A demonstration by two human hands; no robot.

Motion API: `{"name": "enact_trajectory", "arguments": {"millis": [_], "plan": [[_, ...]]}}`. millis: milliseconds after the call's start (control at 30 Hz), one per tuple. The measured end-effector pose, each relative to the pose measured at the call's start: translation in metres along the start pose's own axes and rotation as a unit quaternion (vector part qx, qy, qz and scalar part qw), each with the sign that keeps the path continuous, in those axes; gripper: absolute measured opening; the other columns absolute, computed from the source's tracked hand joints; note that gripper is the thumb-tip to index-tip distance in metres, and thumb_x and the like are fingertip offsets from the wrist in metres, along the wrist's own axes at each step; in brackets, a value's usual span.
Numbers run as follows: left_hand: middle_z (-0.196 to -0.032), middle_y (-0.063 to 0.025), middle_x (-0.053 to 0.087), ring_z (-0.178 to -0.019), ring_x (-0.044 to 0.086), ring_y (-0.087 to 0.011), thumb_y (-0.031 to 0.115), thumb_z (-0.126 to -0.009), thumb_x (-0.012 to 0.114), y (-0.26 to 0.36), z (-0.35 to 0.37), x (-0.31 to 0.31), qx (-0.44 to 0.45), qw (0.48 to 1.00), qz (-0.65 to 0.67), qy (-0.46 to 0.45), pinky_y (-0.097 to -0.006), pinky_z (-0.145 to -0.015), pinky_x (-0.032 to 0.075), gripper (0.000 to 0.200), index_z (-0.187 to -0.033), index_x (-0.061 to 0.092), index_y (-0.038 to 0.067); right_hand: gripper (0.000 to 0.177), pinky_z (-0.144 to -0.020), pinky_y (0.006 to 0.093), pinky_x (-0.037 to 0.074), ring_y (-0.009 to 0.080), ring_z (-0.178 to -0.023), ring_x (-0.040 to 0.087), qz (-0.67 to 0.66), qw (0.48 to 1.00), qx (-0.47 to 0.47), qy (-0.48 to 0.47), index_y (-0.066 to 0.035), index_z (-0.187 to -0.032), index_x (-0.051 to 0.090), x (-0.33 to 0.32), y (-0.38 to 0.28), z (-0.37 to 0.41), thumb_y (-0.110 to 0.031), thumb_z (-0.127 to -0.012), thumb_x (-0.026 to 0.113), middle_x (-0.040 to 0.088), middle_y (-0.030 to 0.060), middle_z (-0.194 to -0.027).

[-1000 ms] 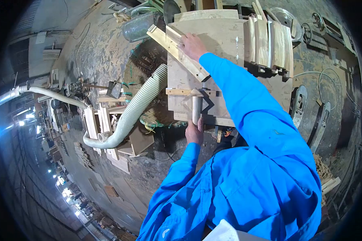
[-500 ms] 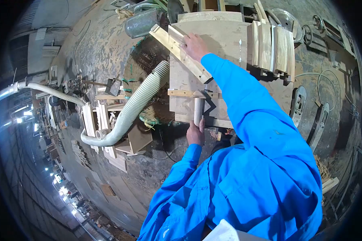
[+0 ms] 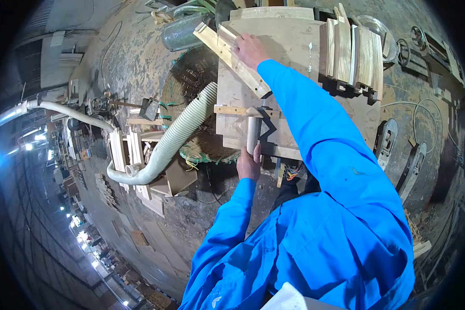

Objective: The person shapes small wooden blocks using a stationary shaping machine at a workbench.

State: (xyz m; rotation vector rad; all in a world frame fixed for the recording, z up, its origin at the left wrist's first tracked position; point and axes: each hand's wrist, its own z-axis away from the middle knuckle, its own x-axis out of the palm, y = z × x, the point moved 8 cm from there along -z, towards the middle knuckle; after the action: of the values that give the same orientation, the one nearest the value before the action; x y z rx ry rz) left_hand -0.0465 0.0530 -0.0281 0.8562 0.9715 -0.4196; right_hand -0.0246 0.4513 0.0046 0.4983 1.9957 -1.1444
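Observation:
A pale wooden rod [image 3: 252,132] lies over the near edge of the board-topped worktable [image 3: 289,51]. My left hand [image 3: 248,164] is closed around its near end. The far end of the rod meets a narrow wooden strip [image 3: 230,110], beside a dark angled metal piece [image 3: 266,126]. Farther up, my right hand [image 3: 251,50] rests with bent fingers on a slanted wooden guide bar [image 3: 232,59]. Its fingertips lie over the bar's upper edge, and their undersides are hidden.
A ribbed hose [image 3: 186,129] ends at the table's left edge, over a large woven basket [image 3: 183,77]. Curved wooden pieces [image 3: 351,54] stand stacked on the right. Two metal tools [image 3: 386,139] lie farther right. Cut wood [image 3: 134,150] is piled at the left.
The view has shifted slightly. My left hand still grips the rod, which sits in nearly the same place against the strip. My right hand stays on the guide bar.

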Motion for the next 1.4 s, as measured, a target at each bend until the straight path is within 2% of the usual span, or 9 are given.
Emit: {"name": "enact_trajectory", "arguments": {"millis": [333, 433, 633, 700, 933, 1033, 1100, 1300, 1400], "plan": [[-0.096, -0.0324, 0.072, -0.092, 0.069, -0.0515, 0.05, -0.105, 0.059, 0.003, 0.005, -0.001, 0.005, 1.0, 0.018, 0.004, -0.0584, -0.078, 0.053, 0.053, -0.111, 0.061, -0.003, 0.032, -0.092, 0.052, 0.056, 0.0411, -0.11, 0.065, -0.002, 1.0, 0.003, 0.005, -0.004, -0.113, 0.074, -0.004, 0.002, 0.004, -0.031, -0.096, 0.069, 0.064, 0.019, -0.12], [-0.097, -0.0325, 0.071, -0.094, 0.069, -0.0522, 0.053, -0.104, 0.058, -0.004, 0.002, 0.001, 0.001, 1.0, 0.02, -0.003, -0.0597, -0.079, 0.053, 0.055, -0.113, 0.061, -0.001, 0.03, -0.093, 0.0518, 0.055, 0.0413, -0.11, 0.065, 0.005, 0.998, 0.051, -0.022, -0.007, -0.118, 0.073, -0.015, -0.007, 0.012, -0.027, -0.096, 0.068, 0.065, 0.0187, -0.119], [-0.095, -0.0332, 0.071, -0.092, 0.068, -0.0538, 0.06, -0.102, 0.055, -0.013, 0.004, 0.012, 0.006, 1.0, -0.003, 0.004, -0.0625, -0.079, 0.053, 0.061, -0.117, 0.058, 0.0, 0.022, -0.092, 0.0525, 0.054, 0.0445, -0.106, 0.065, -0.088, 0.986, 0.141, -0.021, -0.008, -0.11, 0.07, -0.024, 0.014, 0.038, -0.022, -0.093, 0.068, 0.066, 0.0206, -0.111], [-0.094, -0.0337, 0.071, -0.091, 0.068, -0.054, 0.061, -0.101, 0.055, -0.016, 0.006, 0.016, 0.008, 1.0, -0.004, 0.0, -0.0628, -0.078, 0.053, 0.063, -0.116, 0.058, 0.0, 0.018, -0.09, 0.0532, 0.054, 0.0453, -0.102, 0.064, -0.04, 0.991, 0.05, 0.119, -0.006, -0.102, 0.069, -0.039, 0.017, 0.044, -0.021, -0.093, 0.067, 0.065, 0.0216, -0.108], [-0.092, -0.0342, 0.07, -0.089, 0.068, -0.0545, 0.063, -0.1, 0.056, -0.011, 0.006, 0.006, -0.014, 0.999, 0.027, -0.022, -0.062, -0.077, 0.053, 0.064, -0.109, 0.057, -0.001, 0.022, -0.091, 0.0527, 0.053, 0.043, -0.102, 0.063, 0.006, 0.999, 0.022, 0.034, -0.004, -0.107, 0.071, -0.034, -0.001, 0.048, -0.023, -0.096, 0.066, 0.064, 0.0213, -0.108], [-0.093, -0.0336, 0.071, -0.089, 0.068, -0.0539, 0.062, -0.1, 0.057, -0.008, 0.006, 0.005, -0.017, 0.999, 0.022, -0.025, -0.0616, -0.077, 0.054, 0.064, -0.106, 0.058, -0.001, 0.025, -0.092, 0.0536, 0.052, 0.0427, -0.105, 0.063, -0.025, 0.996, 0.08, 0.041, -0.006, -0.11, 0.073, -0.022, 0.014, 0.049, -0.027, -0.097, 0.066, 0.064, 0.0213, -0.111], [-0.093, -0.0329, 0.071, -0.089, 0.069, -0.0529, 0.06, -0.101, 0.058, -0.01, 0.009, 0.005, -0.033, 0.999, 0.03, -0.031, -0.0612, -0.077, 0.054, 0.061, -0.103, 0.057, -0.001, 0.025, -0.093, 0.0541, 0.052, 0.042, -0.107, 0.063, -0.039, 0.989, 0.129, -0.056, -0.008, -0.11, 0.075, -0.001, 0.022, 0.044, -0.027, -0.098, 0.066, 0.065, 0.0211, -0.111], [-0.084, -0.0293, 0.071, -0.085, 0.07, -0.0499, 0.049, -0.101, 0.065, -0.003, 0.015, -0.001, -0.039, 0.999, 0.015, -0.033, -0.0567, -0.071, 0.056, 0.049, -0.103, 0.058, 0.001, 0.023, -0.094, 0.052, 0.052, 0.0406, -0.106, 0.066, -0.059, 0.994, 0.088, -0.028, -0.009, -0.109, 0.077, 0.003, 0.018, 0.013, -0.026, -0.097, 0.066, 0.069, 0.0218, -0.106], [-0.083, -0.0281, 0.071, -0.084, 0.071, -0.0491, 0.05, -0.102, 0.064, -0.004, 0.013, -0.001, -0.04, 0.999, 0.01, -0.036, -0.0566, -0.071, 0.055, 0.049, -0.103, 0.059, 0.002, 0.024, -0.095, 0.0515, 0.052, 0.0412, -0.105, 0.066, -0.051, 0.995, 0.079, -0.043, -0.009, -0.108, 0.078, 0.016, 0.021, -0.005, -0.026, -0.098, 0.065, 0.07, 0.0225, -0.105]]}}
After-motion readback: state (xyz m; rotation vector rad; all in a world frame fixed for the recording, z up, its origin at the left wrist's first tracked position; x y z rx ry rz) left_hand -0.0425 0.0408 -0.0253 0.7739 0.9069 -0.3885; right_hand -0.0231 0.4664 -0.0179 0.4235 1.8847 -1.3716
